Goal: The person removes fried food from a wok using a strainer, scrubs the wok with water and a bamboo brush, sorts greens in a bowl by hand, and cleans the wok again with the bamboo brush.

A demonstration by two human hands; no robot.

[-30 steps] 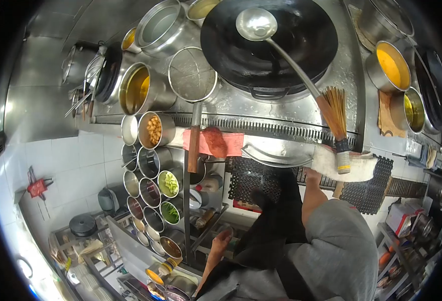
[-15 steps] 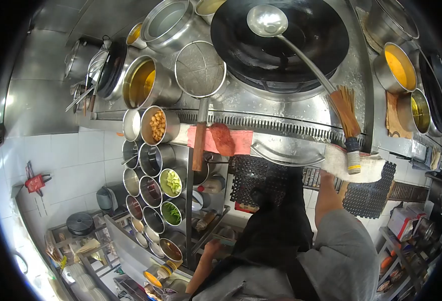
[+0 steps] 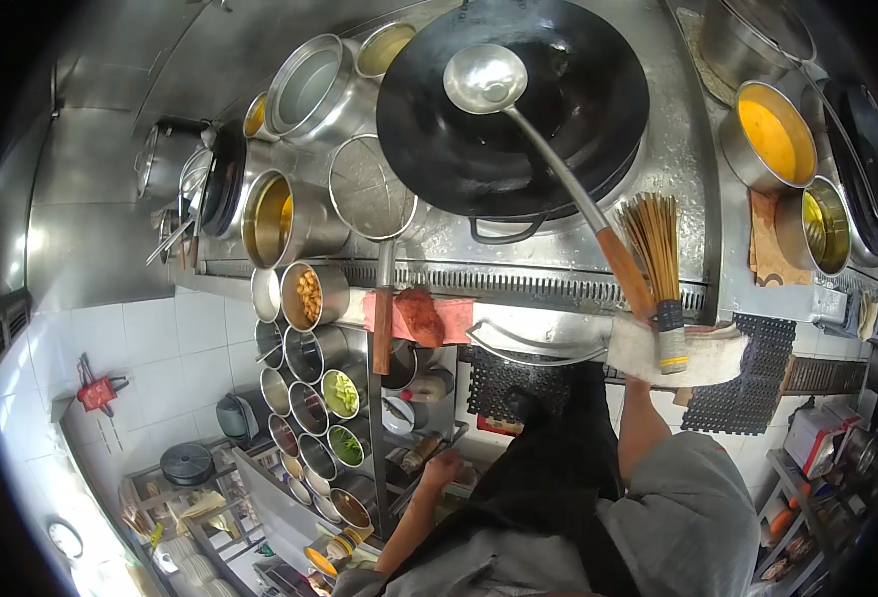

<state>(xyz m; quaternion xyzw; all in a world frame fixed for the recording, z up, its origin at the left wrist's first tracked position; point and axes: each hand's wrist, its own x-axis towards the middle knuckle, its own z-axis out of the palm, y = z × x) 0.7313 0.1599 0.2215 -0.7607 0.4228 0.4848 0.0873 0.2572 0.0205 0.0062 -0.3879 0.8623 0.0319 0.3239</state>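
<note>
My left hand (image 3: pixel 445 468) hangs low beside the metal shelf at the lower middle, fingers curled; anything inside them is hidden. My right hand (image 3: pixel 640 384) reaches up to the white cloth (image 3: pixel 608 348) on the counter's front edge; only its wrist end shows, its fingers are covered. Beyond them a black wok (image 3: pixel 429 149) sits on the stove. A metal ladle (image 3: pixel 486 78) rests in it, its wooden handle (image 3: pixel 626 271) crossing the rim toward the cloth. Beside that handle lies a bamboo wok brush (image 3: pixel 650 234), its bound end on the cloth.
A wire strainer (image 3: pixel 374 189) and an oil pot (image 3: pixel 304 224) stand left of the wok. Several ingredient cups, including chopped greens (image 3: pixel 345 445), line the left rack. A red sponge (image 3: pixel 421 316) lies on a pink cloth (image 3: pixel 456 320). Orange liquid fills a pot (image 3: pixel 769 129) at right.
The whole view has shifted, so most things sit lower and further left. The wok's near loop handle now shows. The ladle and brush handles appear closer together. My left hand remains beside the shelf.
</note>
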